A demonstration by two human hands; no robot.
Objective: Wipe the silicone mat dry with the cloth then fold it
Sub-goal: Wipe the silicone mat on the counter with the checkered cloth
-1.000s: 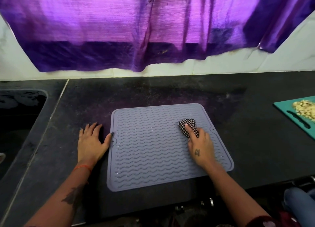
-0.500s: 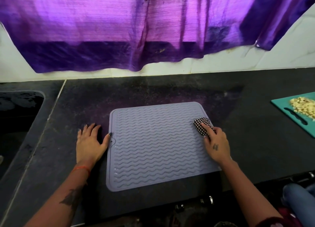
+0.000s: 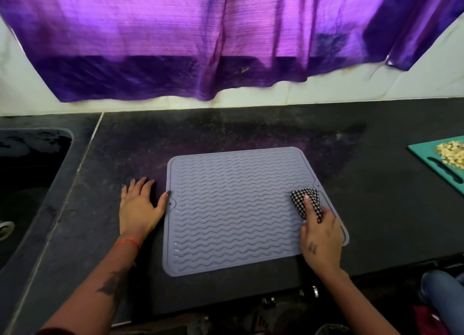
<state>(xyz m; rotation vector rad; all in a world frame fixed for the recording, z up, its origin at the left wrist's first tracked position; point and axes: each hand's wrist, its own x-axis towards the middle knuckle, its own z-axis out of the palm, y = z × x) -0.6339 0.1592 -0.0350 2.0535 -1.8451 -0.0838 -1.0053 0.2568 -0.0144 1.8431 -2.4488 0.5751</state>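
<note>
A grey silicone mat (image 3: 236,206) with wavy ridges lies flat on the dark counter. My right hand (image 3: 320,236) presses a small black-and-white checked cloth (image 3: 305,200) onto the mat near its right edge, with the forefinger stretched over the cloth. My left hand (image 3: 139,206) lies flat on the counter just left of the mat, fingers spread, and its thumb touches the mat's left rim. Part of the cloth is hidden under my right hand.
A dark sink (image 3: 27,184) is set into the counter at the left. A teal cutting board (image 3: 442,166) with chopped pale food sits at the right edge. A purple curtain (image 3: 226,38) hangs over the white back wall. The counter's front edge runs just below the mat.
My right hand slid the cloth from the mat's middle right out to its right edge, then drew back slightly toward me. The left hand stayed in place.
</note>
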